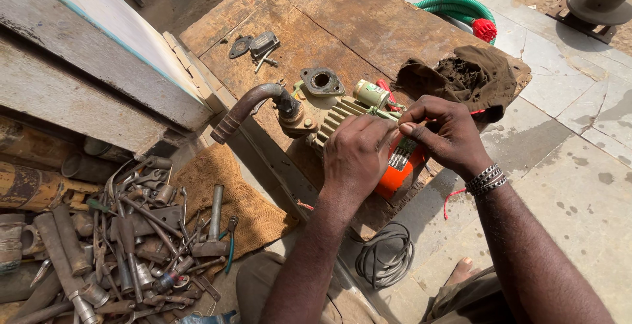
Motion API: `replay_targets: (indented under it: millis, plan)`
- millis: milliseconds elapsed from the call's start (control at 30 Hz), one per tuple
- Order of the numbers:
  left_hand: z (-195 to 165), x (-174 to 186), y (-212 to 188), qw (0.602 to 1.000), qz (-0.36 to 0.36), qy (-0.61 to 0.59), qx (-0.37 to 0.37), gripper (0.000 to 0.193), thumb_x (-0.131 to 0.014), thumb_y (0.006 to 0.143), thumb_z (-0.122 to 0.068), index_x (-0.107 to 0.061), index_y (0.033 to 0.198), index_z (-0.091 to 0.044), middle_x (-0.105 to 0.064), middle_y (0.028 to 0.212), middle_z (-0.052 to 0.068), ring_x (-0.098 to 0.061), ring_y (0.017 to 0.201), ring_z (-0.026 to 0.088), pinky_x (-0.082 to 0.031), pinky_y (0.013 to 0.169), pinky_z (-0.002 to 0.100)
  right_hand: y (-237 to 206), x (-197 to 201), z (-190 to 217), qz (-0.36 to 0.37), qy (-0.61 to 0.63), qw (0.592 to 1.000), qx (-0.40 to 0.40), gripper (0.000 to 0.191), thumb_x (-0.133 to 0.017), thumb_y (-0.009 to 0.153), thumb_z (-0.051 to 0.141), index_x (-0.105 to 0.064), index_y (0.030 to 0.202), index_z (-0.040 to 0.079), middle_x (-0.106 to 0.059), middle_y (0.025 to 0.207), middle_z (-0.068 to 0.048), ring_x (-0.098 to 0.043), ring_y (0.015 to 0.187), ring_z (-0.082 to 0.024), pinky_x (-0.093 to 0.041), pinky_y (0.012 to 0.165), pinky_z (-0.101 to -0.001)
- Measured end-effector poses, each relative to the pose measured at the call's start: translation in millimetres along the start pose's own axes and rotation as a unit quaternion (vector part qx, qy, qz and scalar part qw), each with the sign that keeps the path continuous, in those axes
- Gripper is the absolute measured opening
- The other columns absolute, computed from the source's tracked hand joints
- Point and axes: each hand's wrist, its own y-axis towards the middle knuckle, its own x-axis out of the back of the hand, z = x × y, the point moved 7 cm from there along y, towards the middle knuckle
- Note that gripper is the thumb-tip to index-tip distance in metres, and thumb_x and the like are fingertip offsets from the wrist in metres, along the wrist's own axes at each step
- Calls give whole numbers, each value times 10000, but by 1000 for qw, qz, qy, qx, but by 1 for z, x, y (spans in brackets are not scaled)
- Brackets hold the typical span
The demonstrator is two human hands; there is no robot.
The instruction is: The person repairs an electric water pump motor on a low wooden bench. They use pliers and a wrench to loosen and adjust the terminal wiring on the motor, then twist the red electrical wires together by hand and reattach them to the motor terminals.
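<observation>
Both hands over orange pump motor (pixel 395 172) on wooden tabletop (pixel 342 14); left hand (pixel 355 156) and right hand (pixel 444 133) fingertips pressed together, pinching something small, unidentifiable. Dark rag (pixel 471 74) just beyond.

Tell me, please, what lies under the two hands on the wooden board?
Under the left hand and right hand sits an orange pump motor with pale ribbed fins; its middle is covered.
</observation>
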Motion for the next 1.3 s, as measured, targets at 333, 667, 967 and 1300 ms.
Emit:
replay_targets:
  millis: [333, 667, 967, 1300]
  plan:
    - [-1, 0, -8, 997, -64, -22, -47, 106, -725, 963, -63, -654, 1040, -43, -645, 997, 80, -673, 917, 261, -561, 772, 399, 1, -1, 12, -6, -48, 999, 9, 168, -765, 903, 197, -714, 935, 40, -672, 858, -23, -642, 797, -112, -514, 668, -286]
    - [16, 6, -23, 998, -31, 52, -19, 57, -709, 916, -22, -678, 961, -39, -636, 973, 74, -627, 899, 272, -553, 731, 373, -1, 5, 8, -65, -149, 987, -15, 147, -733, 887, 171, -699, 904, 28, -662, 843, -61, -669, 757, -167, -532, 667, -317]
    - [18, 38, -37, 996, -91, -9, 24, 167, -808, 917, -189, -710, 941, -56, -648, 943, 76, -669, 867, 254, -555, 751, 415, -3, 4, 5, -7, -55, 998, -8, 166, -749, 902, 230, -744, 937, 68, -678, 865, -11, -622, 790, -112, -476, 662, -286]
    - [16, -3, -9, 998, -18, -36, 52, 131, -799, 876, -92, -770, 1004, -80, -687, 973, 57, -716, 924, 191, -607, 779, 343, -1, -1, 5, 4, -42, 999, 3, 181, -761, 905, 224, -730, 926, 47, -672, 861, -29, -635, 807, -116, -507, 689, -283]
